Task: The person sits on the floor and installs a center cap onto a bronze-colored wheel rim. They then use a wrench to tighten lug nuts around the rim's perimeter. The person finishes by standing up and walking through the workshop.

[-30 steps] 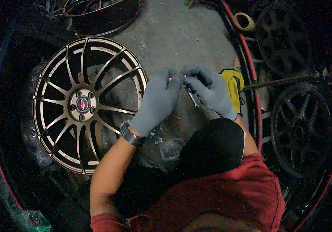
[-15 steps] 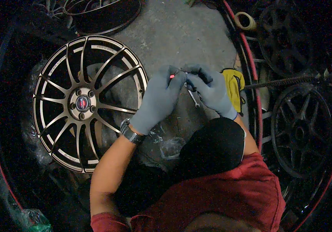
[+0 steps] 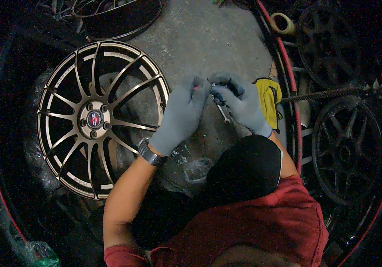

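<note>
My left hand [image 3: 183, 111], in a grey glove, is closed in a pinch. A tiny red thing [image 3: 196, 88] shows between its fingers; its kind is too small to make out. Just beside it my right hand [image 3: 243, 103], gloved too, has its fingers curled and nearly meeting the left fingertips. Whatever its fingertips grip is mostly hidden. A small silver wrench [image 3: 222, 114] slants out from below the right fingers; I cannot tell whether it is held or lies on the floor. To the left sits a bronze multi-spoke wheel rim [image 3: 115, 120], face up, with a dark centre cap.
A yellow cloth or glove [image 3: 269, 102] is close beside my right wrist. Dark wheels [image 3: 345, 151] stand at the right, near a roll of tape [image 3: 282, 23]. Another rim [image 3: 120, 33] is at the back left. Crumpled clear plastic [image 3: 197, 170] lies on the grey floor [image 3: 204, 40].
My left fingers have shifted slightly, and less of the red thing shows. My right hand and the wheel rim stay nearly where they were.
</note>
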Demonstrator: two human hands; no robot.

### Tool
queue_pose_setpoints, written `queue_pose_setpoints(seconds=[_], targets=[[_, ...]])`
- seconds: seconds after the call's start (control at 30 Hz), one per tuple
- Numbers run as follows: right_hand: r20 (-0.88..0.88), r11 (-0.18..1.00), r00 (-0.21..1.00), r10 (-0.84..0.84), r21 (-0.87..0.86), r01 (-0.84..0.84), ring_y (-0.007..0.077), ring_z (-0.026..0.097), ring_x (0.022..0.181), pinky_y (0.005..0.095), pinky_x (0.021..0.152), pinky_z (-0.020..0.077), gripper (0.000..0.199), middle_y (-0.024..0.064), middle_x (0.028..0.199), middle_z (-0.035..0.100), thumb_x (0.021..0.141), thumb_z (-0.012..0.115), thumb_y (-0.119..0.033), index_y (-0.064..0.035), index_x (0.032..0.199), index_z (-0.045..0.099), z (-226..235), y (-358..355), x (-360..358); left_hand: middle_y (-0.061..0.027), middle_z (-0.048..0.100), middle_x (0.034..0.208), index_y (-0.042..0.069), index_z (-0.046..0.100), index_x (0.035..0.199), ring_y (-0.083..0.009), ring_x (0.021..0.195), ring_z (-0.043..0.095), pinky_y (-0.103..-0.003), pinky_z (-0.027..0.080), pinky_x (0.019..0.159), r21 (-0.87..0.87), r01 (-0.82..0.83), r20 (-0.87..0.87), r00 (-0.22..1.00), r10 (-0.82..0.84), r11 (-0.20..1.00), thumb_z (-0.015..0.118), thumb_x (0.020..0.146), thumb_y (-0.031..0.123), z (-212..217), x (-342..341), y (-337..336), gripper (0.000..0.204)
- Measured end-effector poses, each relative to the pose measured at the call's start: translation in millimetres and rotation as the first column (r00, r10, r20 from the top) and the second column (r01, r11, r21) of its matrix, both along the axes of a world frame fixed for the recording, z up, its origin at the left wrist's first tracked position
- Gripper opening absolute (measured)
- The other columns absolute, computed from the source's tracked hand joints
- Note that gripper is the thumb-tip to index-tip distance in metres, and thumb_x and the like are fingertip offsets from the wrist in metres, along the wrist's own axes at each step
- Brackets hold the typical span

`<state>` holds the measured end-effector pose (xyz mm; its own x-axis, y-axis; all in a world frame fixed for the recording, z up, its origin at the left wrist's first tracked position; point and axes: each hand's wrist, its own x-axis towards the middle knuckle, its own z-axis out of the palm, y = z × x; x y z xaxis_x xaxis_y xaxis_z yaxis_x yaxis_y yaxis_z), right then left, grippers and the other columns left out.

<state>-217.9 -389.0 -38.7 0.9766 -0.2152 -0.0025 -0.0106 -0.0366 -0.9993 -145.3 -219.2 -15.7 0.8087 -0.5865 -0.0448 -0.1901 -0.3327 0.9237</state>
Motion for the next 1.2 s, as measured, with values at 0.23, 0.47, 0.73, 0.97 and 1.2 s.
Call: queue_pose_setpoints(seconds=[0.23,0.47,0.73,0.97,1.2], targets=[[-0.001,0.999,1.0,-0.013,-0.034,0.013,0.0106,0.064,0.075,0.0268,0.07,0.0515,0.025,0.006,0.088,0.072,0.098,0.062,-0.019,-0.0009,0.114,0.069,-1,-1,1,-0.0212,0.061,0.078,-0.001,0.06,0.097,-0.0331,0.069,0.061,-0.044,0.046,0.064,0.142,-0.004,-0.153,0.988,0.026,0.99,0.051,0.104,0.034,5,6,-2,0.038],[0.009,0.993,0.997,0.075,-0.091,-0.074,0.0092,0.063,0.075,0.0248,0.069,0.0503,0.024,0.0052,0.087,0.07,0.098,0.063,-0.016,0.0017,0.113,0.068,7,-5,12,-0.0158,0.061,0.074,-0.001,0.059,0.101,-0.0304,0.067,0.06,-0.039,0.047,0.063,0.045,0.026,0.289,0.957,-0.038,0.999,0.052,0.102,0.031,3,7,-1,0.033],[0.015,0.947,0.967,0.254,-0.209,-0.245,0.0127,0.064,0.068,0.0297,0.065,0.0499,0.026,0.0084,0.077,0.069,0.097,0.064,-0.025,-0.0007,0.104,0.071,56,-31,73,-0.0185,0.061,0.087,0.005,0.059,0.111,-0.0347,0.074,0.063,-0.043,0.048,0.065,-0.068,0.046,0.12,0.992,-0.037,0.997,0.048,0.104,0.02,44,41,1,0.02],[0.012,0.934,0.952,0.305,-0.2,-0.297,0.0128,0.064,0.069,0.0296,0.065,0.0499,0.025,0.0077,0.078,0.069,0.097,0.065,-0.024,-0.002,0.108,0.069,102,-3,84,-0.0172,0.064,0.084,0.003,0.063,0.117,-0.0356,0.076,0.064,-0.043,0.051,0.07,0.324,-0.062,0.528,0.839,-0.126,0.944,0.052,0.096,0.015,91,58,24,0.025],[-0.017,0.936,0.94,0.341,0.098,-0.338,0.0146,0.066,0.075,0.0297,0.071,0.0513,0.023,0.0118,0.088,0.071,0.095,0.065,-0.017,-0.0018,0.111,0.069,101,16,75,-0.0112,0.061,0.087,0.002,0.06,0.114,-0.02,0.084,0.06,-0.036,0.049,0.079,-0.015,-0.383,-0.208,0.905,0.371,0.924,0.049,0.104,0.02,126,9,28,0.023]])
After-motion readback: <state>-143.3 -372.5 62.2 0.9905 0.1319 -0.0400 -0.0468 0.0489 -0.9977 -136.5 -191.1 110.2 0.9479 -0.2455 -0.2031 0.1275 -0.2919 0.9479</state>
